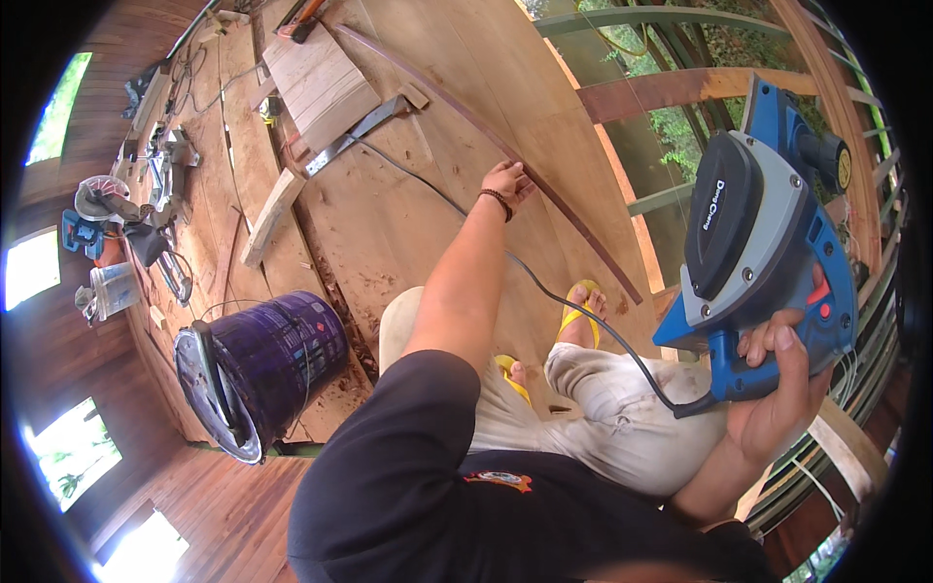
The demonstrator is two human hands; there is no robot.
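Observation:
My right hand (777, 350) grips the handle of a blue and grey electric planer (743, 233), held up at the right with its black cord (583, 316) trailing across the boards. My left hand (507, 189) reaches forward, its fingers curled on a long, thin, reddish-brown wooden strip (593, 243) that runs diagonally over pale plywood (486, 78). A silver metal bar (369, 121) with a short wood block (413, 95) lies beside a square board (321, 78). My feet in yellow sandals are below the strip.
A purple bucket (292, 360) lies on its side at the lower left. A power saw (102, 214), pale bucket (115, 290) and other tools are along the left. A curved timber offcut (267, 219) lies nearby. An open slatted railing (680, 87) borders the right, with foliage beyond.

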